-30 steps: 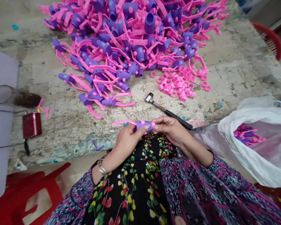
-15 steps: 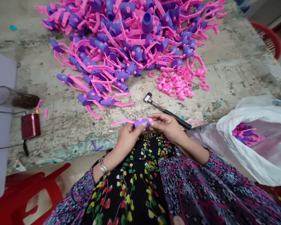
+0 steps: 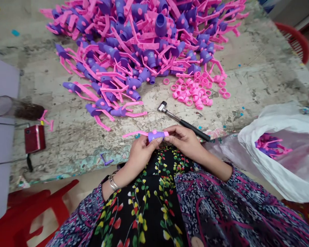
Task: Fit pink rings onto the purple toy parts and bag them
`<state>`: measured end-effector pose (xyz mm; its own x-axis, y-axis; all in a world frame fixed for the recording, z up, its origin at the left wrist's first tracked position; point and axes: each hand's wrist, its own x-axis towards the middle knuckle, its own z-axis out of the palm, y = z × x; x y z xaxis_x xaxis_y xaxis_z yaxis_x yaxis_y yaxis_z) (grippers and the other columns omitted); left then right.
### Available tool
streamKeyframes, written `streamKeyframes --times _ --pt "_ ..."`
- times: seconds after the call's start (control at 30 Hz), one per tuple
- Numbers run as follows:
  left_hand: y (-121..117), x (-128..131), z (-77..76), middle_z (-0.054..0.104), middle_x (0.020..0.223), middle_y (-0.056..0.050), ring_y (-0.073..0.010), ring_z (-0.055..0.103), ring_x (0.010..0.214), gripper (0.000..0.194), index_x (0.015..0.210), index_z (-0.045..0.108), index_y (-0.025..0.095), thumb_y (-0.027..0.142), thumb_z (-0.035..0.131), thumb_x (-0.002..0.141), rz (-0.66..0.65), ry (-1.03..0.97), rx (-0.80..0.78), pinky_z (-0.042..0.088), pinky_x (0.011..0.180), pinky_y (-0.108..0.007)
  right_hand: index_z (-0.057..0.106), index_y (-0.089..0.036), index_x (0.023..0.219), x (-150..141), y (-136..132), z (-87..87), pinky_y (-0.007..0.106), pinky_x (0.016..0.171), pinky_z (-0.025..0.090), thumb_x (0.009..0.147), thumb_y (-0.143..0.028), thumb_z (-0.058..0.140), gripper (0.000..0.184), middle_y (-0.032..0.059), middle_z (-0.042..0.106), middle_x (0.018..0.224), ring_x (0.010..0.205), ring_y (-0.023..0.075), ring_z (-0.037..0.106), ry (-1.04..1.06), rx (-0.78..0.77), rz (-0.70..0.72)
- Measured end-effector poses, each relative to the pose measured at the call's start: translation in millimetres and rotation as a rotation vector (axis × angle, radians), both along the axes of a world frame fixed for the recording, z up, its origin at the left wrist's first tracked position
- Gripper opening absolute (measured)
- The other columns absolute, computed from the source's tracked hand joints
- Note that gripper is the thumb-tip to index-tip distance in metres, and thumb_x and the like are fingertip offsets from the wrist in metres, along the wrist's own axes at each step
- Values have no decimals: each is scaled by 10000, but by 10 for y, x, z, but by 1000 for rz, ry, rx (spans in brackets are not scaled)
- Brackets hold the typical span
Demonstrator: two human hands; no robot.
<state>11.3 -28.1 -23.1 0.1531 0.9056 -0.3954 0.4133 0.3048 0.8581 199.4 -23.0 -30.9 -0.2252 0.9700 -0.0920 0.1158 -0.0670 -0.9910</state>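
Observation:
In front of my lap, a small purple plastic piece (image 3: 153, 136) lies across between my two hands, with a pink arm (image 3: 135, 133) sticking out to the left. My left hand (image 3: 141, 151) is closed round its wide end, thumb along the near side. At the narrow end sits a pink ring (image 3: 166, 134), pinched by the thumb and fingers of my right hand (image 3: 183, 139). Just beyond my right hand rests a hammer (image 3: 181, 121) with a black handle. A heap of loose pink rings (image 3: 193, 90) lies behind the hammer.
A large pile of purple and pink pieces (image 3: 134, 44) covers the table's far middle. A white plastic bag (image 3: 285, 120) holding similar pieces stands at right. On the left are a clear jar (image 3: 28, 109) lying sideways, a dark red box (image 3: 35, 139) and a red stool (image 3: 46, 206).
The purple piece has rolled slightly in my fingers, and more of its side and pink ring shows. My right fingertips have shifted a little along the ring end.

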Motion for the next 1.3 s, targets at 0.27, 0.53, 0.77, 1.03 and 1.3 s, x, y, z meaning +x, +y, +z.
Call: streamKeyframes --times 0.27,0.53,0.77,1.03,1.3 --pt "-27 13 11 572 596 12 -141 475 564 414 667 573 189 572 602 822 22 10 4 357 567 -270 699 -214 865 -61 3 -30 303 690 512 761 -461 782 280 5 680 781 708 149 613 153 -139 -56" --pt "-2 -52 -11 620 620 10 -115 472 544 379 709 603 183 538 632 839 0 -378 -126 370 578 -258 722 -244 1032 -68 -93 132 317 724 508 849 -392 730 235 33 707 891 779 173 642 -60 127 -75" --pt "-21 -75 -31 616 603 -4 -123 482 540 380 698 611 180 520 610 867 -38 -556 -206 362 566 -271 709 -255 1082 -63 -102 243 302 714 493 868 -407 714 263 20 677 838 757 170 612 -186 330 -24" --pt "-14 -65 -28 574 545 -2 -126 447 510 446 641 593 190 555 544 893 -68 -580 -251 342 554 -283 710 -259 1071 -86 -107 258 289 646 460 881 -425 694 253 10 617 777 702 162 567 -183 296 -10" --pt "11 -57 -32 547 514 -1 -123 435 479 477 617 580 196 607 542 857 -80 -543 -288 334 510 -280 716 -270 1012 -103 -91 264 311 683 465 882 -450 682 224 8 636 774 717 172 576 -151 252 -16"
